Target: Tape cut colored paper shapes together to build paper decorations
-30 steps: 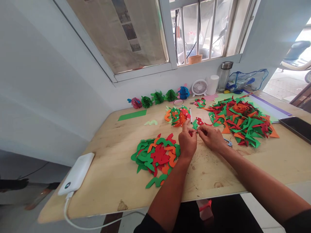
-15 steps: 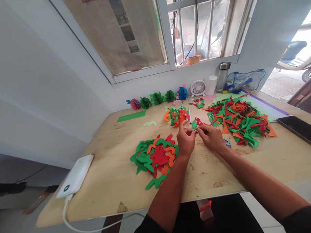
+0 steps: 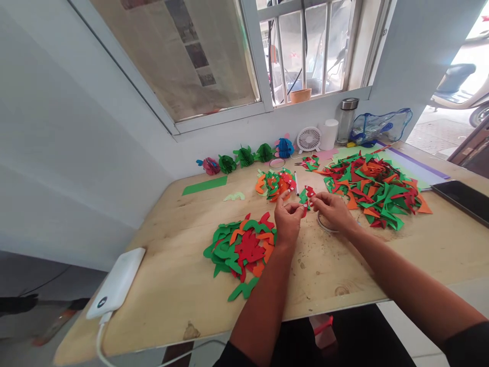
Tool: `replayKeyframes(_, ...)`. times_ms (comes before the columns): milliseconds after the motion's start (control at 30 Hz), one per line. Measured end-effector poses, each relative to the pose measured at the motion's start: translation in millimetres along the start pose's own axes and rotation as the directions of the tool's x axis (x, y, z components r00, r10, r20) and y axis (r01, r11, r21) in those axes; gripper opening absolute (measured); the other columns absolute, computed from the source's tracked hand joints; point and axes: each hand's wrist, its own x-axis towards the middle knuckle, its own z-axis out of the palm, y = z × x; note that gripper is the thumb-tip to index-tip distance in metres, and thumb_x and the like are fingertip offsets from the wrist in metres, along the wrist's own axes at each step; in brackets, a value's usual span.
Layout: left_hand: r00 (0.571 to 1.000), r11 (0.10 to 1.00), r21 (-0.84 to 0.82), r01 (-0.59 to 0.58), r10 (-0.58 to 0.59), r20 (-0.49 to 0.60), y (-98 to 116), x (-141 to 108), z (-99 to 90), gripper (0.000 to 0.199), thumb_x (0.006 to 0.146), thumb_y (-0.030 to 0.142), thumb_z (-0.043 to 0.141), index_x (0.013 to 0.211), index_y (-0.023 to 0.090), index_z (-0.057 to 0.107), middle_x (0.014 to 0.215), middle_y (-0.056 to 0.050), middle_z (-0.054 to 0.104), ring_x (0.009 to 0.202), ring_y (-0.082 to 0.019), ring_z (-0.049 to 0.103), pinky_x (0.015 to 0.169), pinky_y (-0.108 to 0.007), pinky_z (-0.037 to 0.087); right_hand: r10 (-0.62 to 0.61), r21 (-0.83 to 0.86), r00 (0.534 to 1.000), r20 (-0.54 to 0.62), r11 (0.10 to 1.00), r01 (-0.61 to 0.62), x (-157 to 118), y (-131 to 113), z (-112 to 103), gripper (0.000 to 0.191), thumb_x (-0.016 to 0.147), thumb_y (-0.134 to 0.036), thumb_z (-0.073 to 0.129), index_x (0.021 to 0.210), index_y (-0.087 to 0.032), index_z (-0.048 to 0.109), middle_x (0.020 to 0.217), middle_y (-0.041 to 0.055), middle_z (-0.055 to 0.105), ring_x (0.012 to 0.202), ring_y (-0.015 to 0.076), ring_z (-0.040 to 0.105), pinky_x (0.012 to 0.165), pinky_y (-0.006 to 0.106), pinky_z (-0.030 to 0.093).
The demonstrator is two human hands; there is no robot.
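My left hand [image 3: 287, 219] pinches a small red paper piece [image 3: 304, 210] between thumb and finger. Close to its right, my right hand [image 3: 333, 210] has its fingertips pressed together; what they hold, if anything, is too small to make out. A ring-shaped object [image 3: 325, 223] lies partly under my right hand. Just beyond the hands are red and green paper bits [image 3: 304, 195]. A pile of green, red and orange cut shapes [image 3: 250, 245] lies left of my left forearm, and a smaller orange and green pile [image 3: 273, 184] sits behind my left hand.
Right of my hands is a large heap of paper scraps [image 3: 376, 188], with a phone [image 3: 462, 204] beyond it. A white fan [image 3: 309, 139], a bottle [image 3: 347, 122] and paper ornaments [image 3: 244, 155] line the wall. A power bank [image 3: 116, 283] lies at the left edge.
My hands have moved slightly apart. The red piece in my left hand shows more plainly, and the ring-shaped object by my right hand is more visible. The view has shifted slightly.
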Motion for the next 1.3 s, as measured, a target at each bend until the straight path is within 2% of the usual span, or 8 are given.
replayKeyframes(67, 1.000, 1.000, -0.005, -0.006, 0.006, 0.004, 0.9, -0.8, 0.0, 0.061, 0.067, 0.015, 0.064, 0.125, 0.015, 0.046, 0.068, 0.001, 0.067, 0.054, -0.008, 0.059, 0.057, -0.019, 0.047, -0.002, 0.061, 0.997, 0.076, 0.998, -0.002, -0.4, -0.8, 1.1, 0.026, 0.076, -0.040, 0.053, 0.070, -0.016, 0.061, 0.058, 0.0006, 0.059, 0.052, 0.0118, 0.049, 0.051, 0.024, 0.038)
replayKeyframes(133, 1.000, 1.000, -0.004, -0.016, 0.016, 0.021, 1.6, -1.9, 0.3, 0.061, 0.067, 0.015, 0.064, 0.125, 0.015, 0.046, 0.068, 0.001, 0.067, 0.054, -0.008, 0.058, 0.056, -0.019, 0.047, -0.006, 0.108, 0.995, 0.099, 0.994, -0.004, -0.9, -0.4, 2.8, 0.025, 0.073, -0.040, 0.056, 0.070, -0.016, 0.060, 0.058, 0.0001, 0.057, 0.051, 0.0110, 0.047, 0.050, 0.023, 0.036)
replayKeyframes(367, 0.996, 0.997, 0.044, -0.065, 0.063, 0.064, -4.3, -1.3, 2.1, 0.058, 0.069, 0.015, 0.064, 0.124, 0.015, 0.046, 0.068, 0.001, 0.066, 0.056, -0.009, 0.058, 0.057, -0.019, 0.046, -0.010, 0.231, 0.995, 0.097, 0.973, -0.013, 0.2, 2.6, 5.2, 0.021, 0.069, -0.037, 0.060, 0.065, -0.016, 0.057, 0.056, -0.0024, 0.053, 0.051, 0.0092, 0.044, 0.049, 0.023, 0.033)
replayKeyframes(633, 0.990, 0.987, 0.103, -0.122, 0.114, 0.078, -11.8, 1.3, 0.2, 0.055, 0.067, 0.014, 0.065, 0.120, 0.018, 0.050, 0.071, 0.000, 0.064, 0.061, -0.010, 0.058, 0.059, -0.020, 0.043, 0.107, 0.384, 0.991, 0.078, 0.914, -0.129, 0.4, 0.6, 3.7, 0.031, 0.066, -0.046, 0.064, 0.061, -0.017, 0.053, 0.052, -0.0059, 0.044, 0.044, 0.0059, 0.033, 0.043, 0.022, 0.025)
replayKeyframes(900, 0.993, 0.996, 0.041, -0.081, 0.077, 0.084, -7.0, -1.5, 0.6, 0.052, 0.067, 0.012, 0.063, 0.118, 0.017, 0.050, 0.065, 0.003, 0.058, 0.052, -0.008, 0.051, 0.053, -0.019, 0.040, 0.153, 0.412, 0.986, 0.069, 0.896, -0.168, 2.3, -1.0, 2.3, 0.032, 0.062, -0.047, 0.067, 0.064, -0.018, 0.055, 0.048, -0.0061, 0.043, 0.043, 0.0066, 0.033, 0.042, 0.023, 0.024)
replayKeyframes(1100, 0.996, 0.998, -0.057, -0.010, 0.015, 0.089, -4.2, -2.8, 1.7, 0.056, 0.067, 0.015, 0.064, 0.121, 0.017, 0.049, 0.065, 0.003, 0.059, 0.047, -0.006, 0.047, 0.049, -0.018, 0.038, 0.112, 0.373, 0.987, 0.112, 0.916, -0.146, -0.6, -4.1, 1.9, 0.034, 0.063, -0.048, 0.068, 0.061, -0.017, 0.055, 0.052, -0.0043, 0.047, 0.047, 0.0071, 0.037, 0.045, 0.023, 0.027)
replayKeyframes(1300, 0.996, 0.999, -0.043, -0.017, 0.021, 0.088, -3.3, -3.3, 1.5, 0.056, 0.066, 0.016, 0.064, 0.121, 0.015, 0.050, 0.065, 0.001, 0.064, 0.057, -0.009, 0.056, 0.058, -0.019, 0.042, 0.138, 0.377, 0.986, 0.093, 0.912, -0.163, -0.1, -2.1, 1.2, 0.037, 0.065, -0.051, 0.066, 0.060, -0.018, 0.052, 0.049, -0.0063, 0.040, 0.044, 0.0058, 0.030, 0.043, 0.023, 0.021)
